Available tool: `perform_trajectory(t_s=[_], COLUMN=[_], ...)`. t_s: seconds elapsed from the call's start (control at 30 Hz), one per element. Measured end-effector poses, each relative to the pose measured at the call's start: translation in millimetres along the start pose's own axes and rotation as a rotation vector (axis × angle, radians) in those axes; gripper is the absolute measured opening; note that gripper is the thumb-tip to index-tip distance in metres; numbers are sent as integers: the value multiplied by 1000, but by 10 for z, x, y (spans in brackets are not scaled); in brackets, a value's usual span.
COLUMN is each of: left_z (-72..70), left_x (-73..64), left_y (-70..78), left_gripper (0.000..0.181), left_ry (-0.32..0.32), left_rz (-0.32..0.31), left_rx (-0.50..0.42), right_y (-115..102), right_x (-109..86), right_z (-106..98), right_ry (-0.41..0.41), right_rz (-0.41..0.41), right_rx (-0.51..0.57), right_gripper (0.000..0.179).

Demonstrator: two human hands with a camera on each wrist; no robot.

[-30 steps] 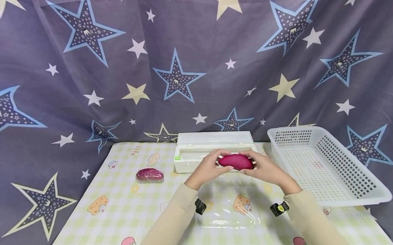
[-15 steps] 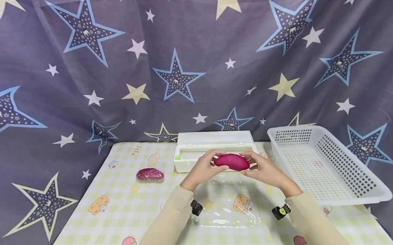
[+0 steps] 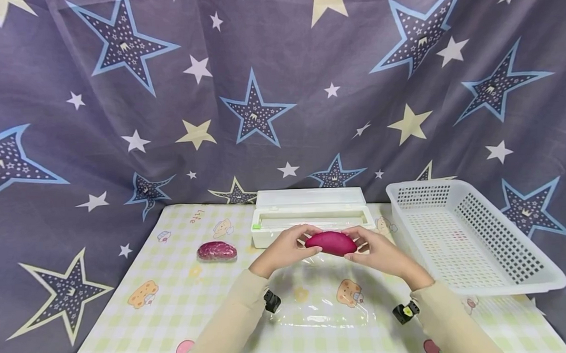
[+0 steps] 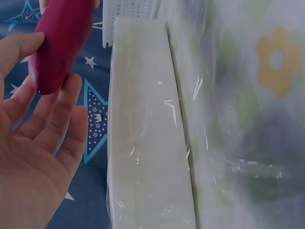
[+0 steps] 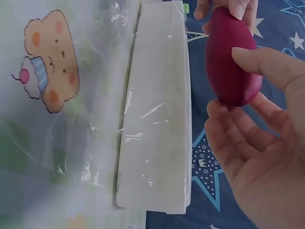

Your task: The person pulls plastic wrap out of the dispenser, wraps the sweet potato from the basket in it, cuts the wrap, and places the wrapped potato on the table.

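A smooth magenta sweet potato (image 3: 330, 243) is held level above the table, just in front of the cling film dispenser. My left hand (image 3: 286, 251) grips its left end between thumb and fingers; in the left wrist view the left hand (image 4: 40, 124) pinches the tip. The right end is gripped by my right hand (image 3: 378, 251), whose thumb lies across the sweet potato (image 5: 232, 57) in the right wrist view. Below both hands, a sheet of clear cling film (image 3: 317, 306) lies over the tablecloth, running out from the white dispenser (image 3: 266, 235) with its lid raised.
A second sweet potato (image 3: 216, 251), wrapped in shiny film, lies on the table to the left. At the right stands a white perforated plastic basket (image 3: 508, 237). A star-patterned curtain (image 3: 279, 92) hangs behind the table.
Both hands have brought the sweet potato slightly left and then down, closer to me, over the cling film. The dispenser, basket and wrapped sweet potato stay in place.
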State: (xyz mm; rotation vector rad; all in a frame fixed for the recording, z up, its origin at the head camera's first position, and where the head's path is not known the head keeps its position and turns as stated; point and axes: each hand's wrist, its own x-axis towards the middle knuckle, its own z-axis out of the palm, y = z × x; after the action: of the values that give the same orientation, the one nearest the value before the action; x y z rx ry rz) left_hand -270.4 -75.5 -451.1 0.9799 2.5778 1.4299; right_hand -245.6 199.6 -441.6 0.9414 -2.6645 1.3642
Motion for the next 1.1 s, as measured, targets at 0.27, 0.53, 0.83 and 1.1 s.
perform_trajectory(t_s=[0.27,0.53,0.83,1.1], left_z=[-17,60,162,246], left_x=[-90,-211,-384,-521], left_y=[-10,-63,-145,-190], left_gripper=[37,35,33,31], left_ry=[-38,-61,-107,-136], left_rz=[22,-6,6,-30], left_rx=[25,-21,-47,-63], right_y=[-3,-27,43,86], right_x=[-27,-98,-227,-303], right_z=[71,160,326,434], right_ry=[-37,-96,-148,-221], right_rz=[-8,22,23,102], right_rx=[3,11,35,116], right_gripper=[49,45,43,41])
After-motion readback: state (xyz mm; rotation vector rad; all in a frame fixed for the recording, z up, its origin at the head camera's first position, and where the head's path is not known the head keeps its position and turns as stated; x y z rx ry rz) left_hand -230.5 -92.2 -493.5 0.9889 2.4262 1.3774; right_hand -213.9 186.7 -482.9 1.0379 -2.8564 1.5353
